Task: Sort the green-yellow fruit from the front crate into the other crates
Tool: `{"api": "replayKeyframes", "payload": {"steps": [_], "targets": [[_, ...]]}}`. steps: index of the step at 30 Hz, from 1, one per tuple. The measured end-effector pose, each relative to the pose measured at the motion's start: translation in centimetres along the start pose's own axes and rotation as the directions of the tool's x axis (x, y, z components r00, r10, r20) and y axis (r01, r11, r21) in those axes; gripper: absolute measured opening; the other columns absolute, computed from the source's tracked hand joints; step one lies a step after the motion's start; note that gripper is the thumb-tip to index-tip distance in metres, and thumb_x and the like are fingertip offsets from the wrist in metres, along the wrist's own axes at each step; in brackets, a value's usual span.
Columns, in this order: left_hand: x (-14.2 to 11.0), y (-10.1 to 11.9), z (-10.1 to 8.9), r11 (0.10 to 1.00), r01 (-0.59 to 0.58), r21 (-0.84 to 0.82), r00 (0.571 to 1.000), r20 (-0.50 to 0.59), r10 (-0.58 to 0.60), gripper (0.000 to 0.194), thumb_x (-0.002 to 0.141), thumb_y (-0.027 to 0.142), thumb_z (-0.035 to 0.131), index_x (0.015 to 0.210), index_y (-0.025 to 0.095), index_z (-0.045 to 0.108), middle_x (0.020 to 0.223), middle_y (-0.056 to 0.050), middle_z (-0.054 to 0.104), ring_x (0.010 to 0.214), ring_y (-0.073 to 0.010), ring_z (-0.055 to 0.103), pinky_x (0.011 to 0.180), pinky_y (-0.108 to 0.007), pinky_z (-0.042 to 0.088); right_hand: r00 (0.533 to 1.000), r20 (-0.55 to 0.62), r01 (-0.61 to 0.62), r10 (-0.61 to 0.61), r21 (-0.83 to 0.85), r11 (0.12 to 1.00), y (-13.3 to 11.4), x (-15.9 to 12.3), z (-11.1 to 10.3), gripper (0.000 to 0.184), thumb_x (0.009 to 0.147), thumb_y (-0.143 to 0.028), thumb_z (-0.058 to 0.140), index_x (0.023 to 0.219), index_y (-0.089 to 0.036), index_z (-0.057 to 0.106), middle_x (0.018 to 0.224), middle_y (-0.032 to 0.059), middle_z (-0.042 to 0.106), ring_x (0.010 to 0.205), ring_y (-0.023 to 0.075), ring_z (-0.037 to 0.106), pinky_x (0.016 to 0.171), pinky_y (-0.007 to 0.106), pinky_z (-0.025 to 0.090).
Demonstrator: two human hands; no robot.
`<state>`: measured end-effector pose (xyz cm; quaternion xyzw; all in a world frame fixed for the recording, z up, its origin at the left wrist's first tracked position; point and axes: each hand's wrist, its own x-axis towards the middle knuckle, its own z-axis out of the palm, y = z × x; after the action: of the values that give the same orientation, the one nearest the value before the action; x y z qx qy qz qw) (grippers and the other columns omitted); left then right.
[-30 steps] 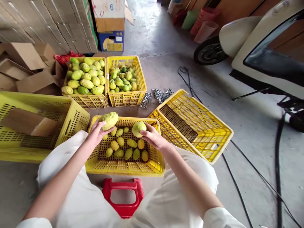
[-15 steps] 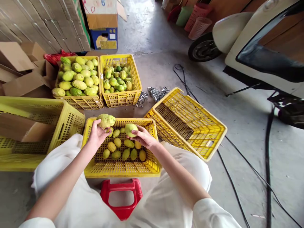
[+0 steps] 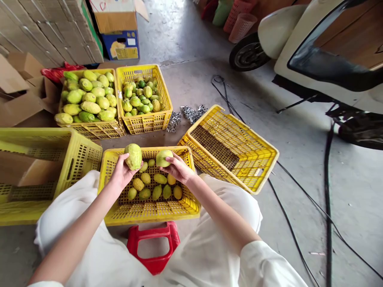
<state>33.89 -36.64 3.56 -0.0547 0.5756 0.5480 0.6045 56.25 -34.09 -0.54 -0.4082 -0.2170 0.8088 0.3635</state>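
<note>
The fruit in the left hand (image 3: 122,172) is the larger of the two held ones: a plump, yellow-green fruit (image 3: 133,156) with a bumpy, faintly ridged skin, rounded at the top and dull rather than glossy. The other, a smaller fruit (image 3: 164,158), is paler and smoother, a light green that catches the light on its upper side. Both are held up above the near part of the floor, over the yellow crate (image 3: 149,217) between the person's knees, and they are apart from each other. The left fingers are curled round the bumpy fruit — thumb against its left side, fingertips showing at its lower right — so it sits upright above the palm. The right hand (image 3: 178,169) grips the paler fruit from its right side, with one digit at its right edge and other fingertips beneath it (how much of the far side they cover, I cannot tell). In the crate below lie loose small fruits (image 3: 160,178), green and yellow, spread over the perforated bottom. Beyond it stand two fuller crates, a left one (image 3: 103,129) heaped with large fruits — and a right one (image 3: 146,123) holding smaller, greener ones.
</note>
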Motion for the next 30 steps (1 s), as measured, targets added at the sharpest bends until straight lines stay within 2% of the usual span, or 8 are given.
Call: {"api": "replayKeyframes", "payload": {"steps": [5,12,14,16,20,24,27,30], "targets": [[-0.4,0.1,0.7,0.999,0.018,-0.046,0.998,-0.064,-0.021,0.017,0.099,0.02,0.072,0.116,0.021,0.072,0.104,-0.007,0.083,0.089,-0.0174,0.079,0.077,-0.023,0.071,0.999,-0.049,0.015,-0.015,0.0,1.0,0.0,0.2,-0.3,0.061,0.061,-0.041,0.109,0.106,-0.029,0.07,0.103,-0.0012,0.079,0.093,0.0196,0.077,0.072,0.026,0.064],[-0.3,0.2,0.9,0.998,0.032,-0.059,0.997,-0.073,-0.037,0.007,0.1,0.02,0.072,0.106,0.02,0.069,0.088,-0.004,0.076,0.071,-0.0147,0.07,0.061,-0.021,0.063,0.999,-0.021,-0.029,0.031,0.06,0.998,0.3,0.3,-0.8,0.058,0.065,-0.042,0.108,0.109,-0.028,0.072,0.102,0.0022,0.08,0.09,0.0226,0.075,0.078,0.035,0.069],[-0.2,0.2,0.6,0.997,0.044,-0.057,0.997,-0.057,-0.047,0.01,0.1,0.024,0.072,0.107,0.018,0.07,0.088,-0.005,0.074,0.071,-0.0155,0.069,0.063,-0.024,0.065,1.0,0.017,-0.019,0.018,0.051,0.999,0.4,0.4,-0.9,0.057,0.065,-0.045,0.108,0.106,-0.027,0.073,0.101,0.0021,0.081,0.088,0.0213,0.076,0.079,0.033,0.068],[0.0,0.1,0.2,0.998,0.044,-0.044,0.999,-0.014,-0.044,0.019,0.097,0.027,0.076,0.113,0.017,0.072,0.098,-0.01,0.078,0.083,-0.0199,0.075,0.073,-0.03,0.07,0.999,0.03,0.015,-0.017,0.046,0.999,0.4,0.4,-0.8,0.057,0.064,-0.047,0.109,0.105,-0.027,0.074,0.101,0.0015,0.082,0.088,0.0197,0.077,0.078,0.03,0.066],[0.4,-0.2,-0.2,0.999,-0.036,-0.031,0.998,0.056,0.038,0.031,0.084,0.018,0.084,0.113,0.018,0.072,0.115,-0.013,0.082,0.107,-0.0264,0.08,0.091,-0.038,0.072,0.998,-0.017,0.062,-0.061,0.044,0.997,0.4,0.5,-0.8,0.059,0.062,-0.044,0.11,0.106,-0.027,0.073,0.103,0.0011,0.083,0.096,0.0212,0.078,0.08,0.029,0.064],[0.6,-0.6,0.0,0.993,-0.108,-0.041,0.994,0.029,0.11,0.03,0.075,0.011,0.085,0.099,0.02,0.071,0.1,-0.005,0.081,0.088,-0.0185,0.076,0.075,-0.027,0.066,0.994,-0.091,0.065,-0.06,0.059,0.996,0.5,0.7,-0.8,0.054,0.059,-0.044,0.109,0.095,-0.026,0.074,0.098,0.0015,0.081,0.094,0.021,0.075,0.078,0.029,0.062],[0.9,-0.7,-0.1,0.996,-0.086,-0.036,0.996,0.024,0.087,0.028,0.072,0.013,0.086,0.094,0.02,0.07,0.091,-0.002,0.079,0.077,-0.0156,0.072,0.065,-0.024,0.059,0.993,-0.11,0.043,-0.031,0.104,0.994,0.5,0.9,-0.8,0.054,0.057,-0.047,0.109,0.09,-0.027,0.071,0.093,-0.0006,0.079,0.087,0.02,0.072,0.077,0.033,0.065],[1.0,-0.7,-0.3,0.998,-0.054,-0.027,0.998,0.008,0.055,0.027,0.073,0.015,0.088,0.091,0.021,0.069,0.088,-0.002,0.079,0.077,-0.0161,0.072,0.066,-0.025,0.06,0.991,-0.119,0.066,-0.055,0.088,0.994,0.4,1.1,-0.6,0.05,0.061,-0.042,0.107,0.095,-0.027,0.073,0.096,-0.0004,0.08,0.089,0.0183,0.072,0.077,0.029,0.064]]}}
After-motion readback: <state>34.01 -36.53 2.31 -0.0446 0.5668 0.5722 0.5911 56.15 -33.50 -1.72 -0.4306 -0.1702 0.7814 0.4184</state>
